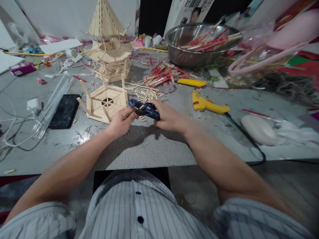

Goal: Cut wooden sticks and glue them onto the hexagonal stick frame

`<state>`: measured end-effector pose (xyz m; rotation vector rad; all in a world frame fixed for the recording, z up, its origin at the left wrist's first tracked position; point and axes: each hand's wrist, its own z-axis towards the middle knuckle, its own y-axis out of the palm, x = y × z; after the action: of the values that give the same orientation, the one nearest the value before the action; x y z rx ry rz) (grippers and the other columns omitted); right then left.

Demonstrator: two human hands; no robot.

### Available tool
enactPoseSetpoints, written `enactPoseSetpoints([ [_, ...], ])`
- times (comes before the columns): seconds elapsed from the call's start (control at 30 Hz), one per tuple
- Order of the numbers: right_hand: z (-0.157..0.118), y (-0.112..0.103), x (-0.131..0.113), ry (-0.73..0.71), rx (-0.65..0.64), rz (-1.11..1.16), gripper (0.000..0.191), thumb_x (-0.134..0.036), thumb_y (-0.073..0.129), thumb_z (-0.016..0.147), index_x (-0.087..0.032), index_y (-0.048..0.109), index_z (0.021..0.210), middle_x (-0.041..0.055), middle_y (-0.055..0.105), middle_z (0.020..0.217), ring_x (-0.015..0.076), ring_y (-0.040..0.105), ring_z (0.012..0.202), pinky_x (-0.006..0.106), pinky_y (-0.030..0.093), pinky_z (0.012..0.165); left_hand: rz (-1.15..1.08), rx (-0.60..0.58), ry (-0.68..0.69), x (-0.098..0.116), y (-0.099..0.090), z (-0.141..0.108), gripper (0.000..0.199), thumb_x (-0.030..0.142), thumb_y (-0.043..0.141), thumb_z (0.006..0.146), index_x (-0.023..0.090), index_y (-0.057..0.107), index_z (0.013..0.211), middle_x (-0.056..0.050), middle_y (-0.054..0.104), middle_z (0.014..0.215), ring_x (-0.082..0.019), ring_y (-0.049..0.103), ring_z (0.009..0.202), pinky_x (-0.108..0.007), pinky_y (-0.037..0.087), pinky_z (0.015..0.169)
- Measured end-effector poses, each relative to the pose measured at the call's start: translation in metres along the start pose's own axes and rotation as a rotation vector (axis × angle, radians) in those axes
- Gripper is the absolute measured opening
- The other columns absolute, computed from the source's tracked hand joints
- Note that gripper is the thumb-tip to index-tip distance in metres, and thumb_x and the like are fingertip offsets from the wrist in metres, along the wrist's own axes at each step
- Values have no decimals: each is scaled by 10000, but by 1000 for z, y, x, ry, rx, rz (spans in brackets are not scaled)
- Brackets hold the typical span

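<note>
Both hands (147, 118) grip blue cutter (146, 109) | stick (141, 107) pinched | table edge (149, 164) near

1. Both hands meet at the near middle of the surface (149, 149), the left hand (121, 121) left of the right hand (169, 117), with the cutter (146, 109) between them.
2. The frame (104, 103) lies just behind the left hand.
3. The tower (108, 43) stands behind the frame.
4. The phone (64, 111) lies left of the frame.
5. The glue gun (206, 103) lies right of the hands.
6. The bowl (199, 43) sits behind the glue gun.
</note>
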<state>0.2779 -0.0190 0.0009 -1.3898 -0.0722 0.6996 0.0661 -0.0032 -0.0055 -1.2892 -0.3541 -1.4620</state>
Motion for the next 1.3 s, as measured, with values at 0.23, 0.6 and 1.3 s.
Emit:
enactPoseSetpoints([
  [0.23,3,1,4,-70,-35,74,745,-110,509,589,-226,398,1317,132,549,1277,317,513,1184,495,430,968,284,12,220,-8,-7,3,399,474,374,932,171,584,780,13,496,572,-99,463,533,-222,362,518],
  [0.6,0,-1,5,-95,-50,128,740,-122,510,590,-191,389,1316,137,540,1269,294,516,1180,475,420,993,578,144,459,-18,-14,3,333,345,352,965,167,588,811,-21,546,634,-112,532,567,-222,378,529],
  [1.3,7,17,18,501,45,-335,749,-621,493,845,-56,438,1335,304,556,1246,436,516,1165,603,376,920,-119,-154,-306,4,-4,1,183,301,469,914,168,531,805,77,393,436,-52,311,360,-192,219,383],
])
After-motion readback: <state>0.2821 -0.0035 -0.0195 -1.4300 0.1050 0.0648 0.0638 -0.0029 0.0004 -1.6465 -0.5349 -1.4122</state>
